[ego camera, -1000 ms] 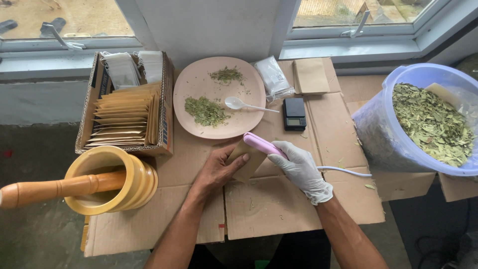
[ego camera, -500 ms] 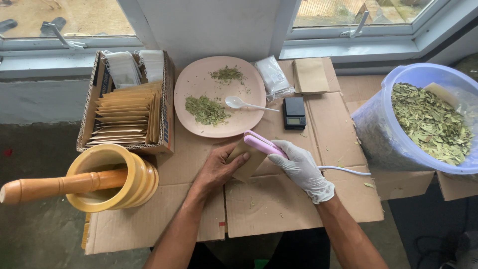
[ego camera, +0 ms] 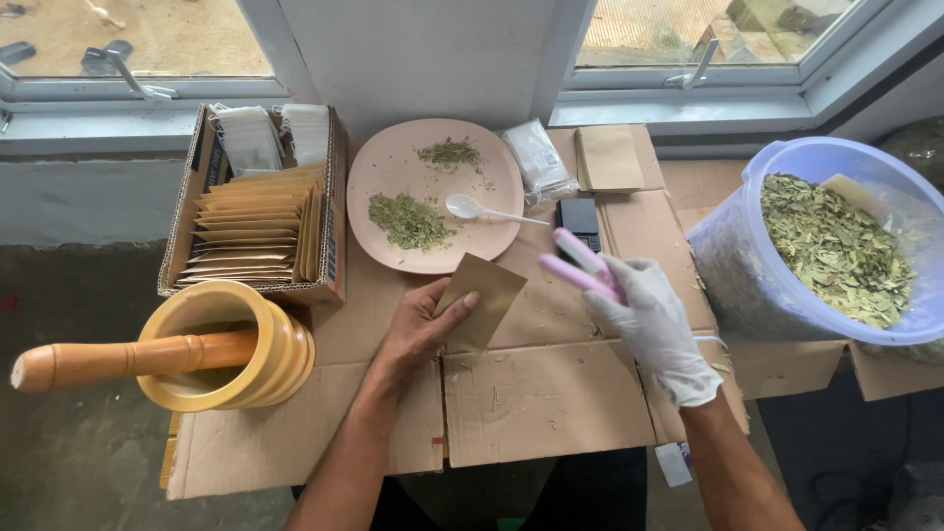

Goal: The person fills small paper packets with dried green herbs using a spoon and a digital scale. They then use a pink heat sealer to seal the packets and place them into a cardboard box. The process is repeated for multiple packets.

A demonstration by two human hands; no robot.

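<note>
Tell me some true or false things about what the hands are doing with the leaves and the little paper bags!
1. The left hand holds a brown paper pouch. True.
2. The right hand is bare. False: it wears a white glove and holds a pink tool.
3. The white spoon lies on the pink plate. True.
4. The blue bucket is empty. False: it is full of dried leaves.
5. The pestle rests in the wooden mortar. True.
</note>
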